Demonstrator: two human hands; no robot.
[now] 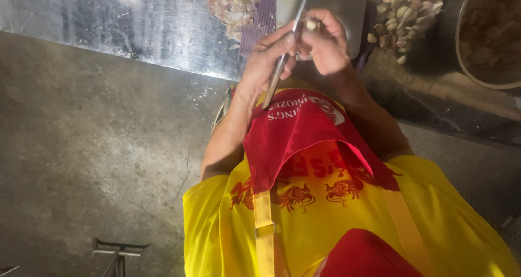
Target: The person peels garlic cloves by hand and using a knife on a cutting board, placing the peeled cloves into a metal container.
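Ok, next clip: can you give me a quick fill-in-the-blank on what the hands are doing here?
1. The left hand grips a ___ with a long metal blade.
2. The right hand pinches one pale ___ clove.
3. The apron over the yellow shirt is ___.
4. The round basin sits at the picture's ___ edge.
Missing words: knife; garlic; red; right.
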